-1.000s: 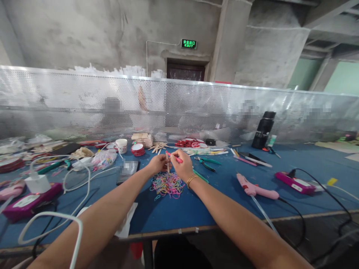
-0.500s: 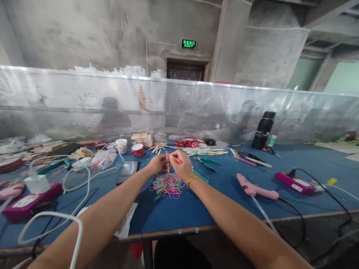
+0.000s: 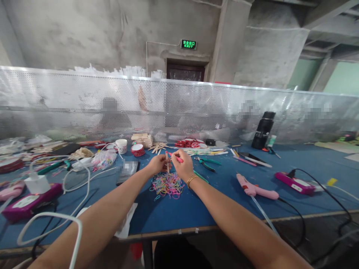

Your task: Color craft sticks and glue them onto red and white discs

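Note:
My left hand [image 3: 157, 163] is closed on a thin upright wooden stick [image 3: 167, 161] held above the blue table [image 3: 174, 209]. My right hand [image 3: 183, 165] is closed on a pink-red marker [image 3: 176, 158], with its tip against the top of the stick. Both hands hover just beyond a heap of coloured rubber bands [image 3: 167, 184]. A gold bracelet [image 3: 191, 180] circles my right wrist.
A pink glue gun [image 3: 255, 188] lies right of my hands, green-handled pliers [image 3: 208, 162] beyond them. Purple power strips [image 3: 295, 184] with cables sit at both sides. Red tape rolls [image 3: 138, 149], a paper cup [image 3: 121, 145], loose sticks and a black flask [image 3: 263, 130] stand near the perforated screen.
The hands stay almost still; the marker tip shifts slightly against the top of the stick.

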`<state>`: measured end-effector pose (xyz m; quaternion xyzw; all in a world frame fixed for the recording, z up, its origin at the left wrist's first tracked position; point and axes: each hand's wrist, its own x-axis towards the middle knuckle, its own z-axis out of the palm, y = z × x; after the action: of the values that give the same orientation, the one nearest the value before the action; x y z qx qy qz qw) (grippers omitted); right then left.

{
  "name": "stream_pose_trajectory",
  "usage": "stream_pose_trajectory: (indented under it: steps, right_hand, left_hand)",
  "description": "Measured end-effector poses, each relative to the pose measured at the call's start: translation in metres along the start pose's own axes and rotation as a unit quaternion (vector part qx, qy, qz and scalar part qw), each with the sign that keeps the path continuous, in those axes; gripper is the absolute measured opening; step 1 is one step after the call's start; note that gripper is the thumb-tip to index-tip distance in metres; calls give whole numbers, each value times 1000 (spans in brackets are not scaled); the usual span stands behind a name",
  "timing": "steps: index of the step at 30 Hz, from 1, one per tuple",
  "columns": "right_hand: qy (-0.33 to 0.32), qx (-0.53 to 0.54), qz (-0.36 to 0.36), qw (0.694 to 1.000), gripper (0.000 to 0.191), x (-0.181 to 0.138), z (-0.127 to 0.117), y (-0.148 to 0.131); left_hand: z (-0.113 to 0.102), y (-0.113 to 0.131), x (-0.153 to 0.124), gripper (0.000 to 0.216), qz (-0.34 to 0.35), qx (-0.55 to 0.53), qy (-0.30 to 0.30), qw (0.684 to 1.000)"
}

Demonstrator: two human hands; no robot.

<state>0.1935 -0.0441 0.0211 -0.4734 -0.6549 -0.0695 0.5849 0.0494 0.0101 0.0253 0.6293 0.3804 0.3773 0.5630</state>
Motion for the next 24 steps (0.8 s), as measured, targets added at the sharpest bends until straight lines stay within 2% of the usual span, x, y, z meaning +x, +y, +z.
stream_pose_trajectory:
  steps: [10,19,24]
  right_hand:
    - [-24,21,-13,999,13,-2,0,-5]
    - [-1,4,-5,1000,13,0,0,0]
    - [-12,24,-12,1000,11,-1,1,-2]
  left_hand:
    - [0,-2,1,21,10,-21,-1,1000]
    - [0,-1,1,17,1,0,4,1000]
    - [0,0,-1,17,6,-1,6,1000]
